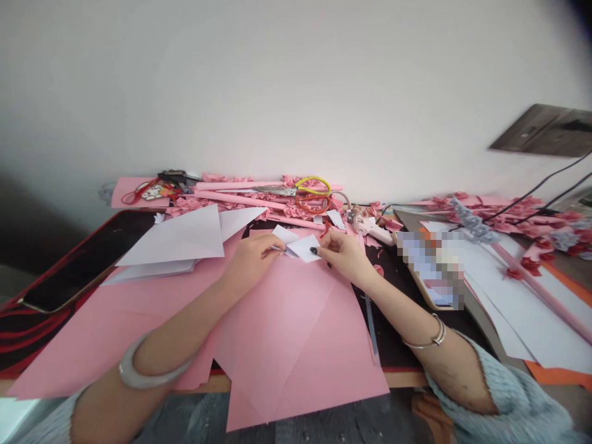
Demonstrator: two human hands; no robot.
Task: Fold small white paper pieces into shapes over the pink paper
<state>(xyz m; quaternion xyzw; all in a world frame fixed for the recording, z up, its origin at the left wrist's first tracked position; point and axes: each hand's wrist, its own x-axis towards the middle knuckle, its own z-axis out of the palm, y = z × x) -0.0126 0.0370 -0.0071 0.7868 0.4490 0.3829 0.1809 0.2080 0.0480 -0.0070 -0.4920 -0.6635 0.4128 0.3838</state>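
Between my hands is a small piece of folded white paper (pixel 303 248), held just above the pink paper sheets (pixel 277 314). My left hand (pixel 256 256) pinches its left side, thumb and fingertips pressed together. On the other side, my right hand (pixel 345 256) grips the right edge between thumb and fingers; dark nail polish shows on the thumb. Larger white sheets (pixel 178 237) lie on the pink paper, left of my left hand. A pale pink glue gun (pixel 372 231) rests just beyond my right hand.
Yellow-handled scissors (pixel 296 190) lie on rolled pink paper sticks along the wall. A black phone (pixel 87 262) is at the left, and another phone (pixel 430 271) with a blurred screen at the right. White sheets (pixel 494 296) and a pink stick with a grey paper flower (pixel 472 222) lie far right.
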